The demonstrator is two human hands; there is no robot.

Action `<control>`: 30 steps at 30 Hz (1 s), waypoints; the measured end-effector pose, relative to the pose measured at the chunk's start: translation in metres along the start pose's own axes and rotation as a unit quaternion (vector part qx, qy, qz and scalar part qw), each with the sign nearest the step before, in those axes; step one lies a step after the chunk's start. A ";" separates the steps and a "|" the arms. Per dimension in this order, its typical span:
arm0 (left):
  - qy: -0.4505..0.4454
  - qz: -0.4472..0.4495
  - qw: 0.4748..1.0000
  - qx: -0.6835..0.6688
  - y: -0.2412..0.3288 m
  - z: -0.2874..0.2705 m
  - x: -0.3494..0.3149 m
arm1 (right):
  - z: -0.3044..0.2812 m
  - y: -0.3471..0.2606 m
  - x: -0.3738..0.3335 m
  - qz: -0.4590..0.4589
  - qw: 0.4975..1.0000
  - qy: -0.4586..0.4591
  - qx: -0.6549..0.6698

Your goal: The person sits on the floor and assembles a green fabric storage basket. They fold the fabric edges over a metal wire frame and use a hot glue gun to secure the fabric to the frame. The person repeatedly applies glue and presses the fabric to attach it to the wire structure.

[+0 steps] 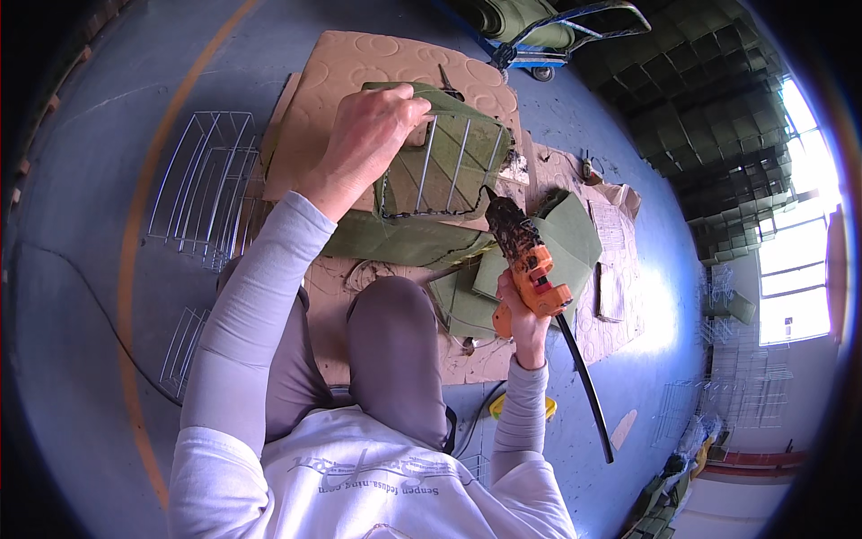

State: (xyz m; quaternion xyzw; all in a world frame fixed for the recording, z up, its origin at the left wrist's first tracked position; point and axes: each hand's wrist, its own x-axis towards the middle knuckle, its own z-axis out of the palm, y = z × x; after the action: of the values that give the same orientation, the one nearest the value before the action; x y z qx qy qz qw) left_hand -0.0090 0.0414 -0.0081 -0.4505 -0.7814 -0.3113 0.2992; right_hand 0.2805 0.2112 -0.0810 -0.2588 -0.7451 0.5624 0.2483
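My left hand (366, 135) is closed at the far rim of a wire basket (460, 148), its fingers pinching the edge of a green felt-like sheet (485, 135) that lines the basket. A dark line of glue runs along the basket's near rim. My right hand (530, 331) grips an orange glue gun (537, 269) whose front is caked with black residue. Out of its back sticks a long black glue stick (585, 386). The gun's nozzle points at the right corner of the basket's near rim; whether it touches is hard to tell.
Cardboard (359, 54) lies under the work. Loose green sheets (570, 229) lie right of the basket. Bare wire baskets (205, 184) stand at left, near a cable (85, 283). A blue trolley (539, 58) with green rolls is at the back; stacked green baskets (691, 117) fill the right.
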 end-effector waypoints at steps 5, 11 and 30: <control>0.009 0.003 1.000 0.000 0.001 0.000 0.000 | 0.000 -0.001 0.002 -0.005 1.000 -0.003 -0.002; 0.003 -0.001 1.000 0.006 0.001 0.000 0.001 | 0.001 -0.003 0.007 0.002 1.000 0.003 -0.001; 0.000 0.007 1.000 0.004 0.001 0.000 0.000 | 0.000 -0.007 0.014 0.021 0.999 0.001 0.024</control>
State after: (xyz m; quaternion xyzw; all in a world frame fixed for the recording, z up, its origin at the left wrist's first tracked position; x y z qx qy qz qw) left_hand -0.0078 0.0419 -0.0075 -0.4546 -0.7798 -0.3058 0.3029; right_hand 0.2695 0.2189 -0.0729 -0.2695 -0.7256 0.5845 0.2434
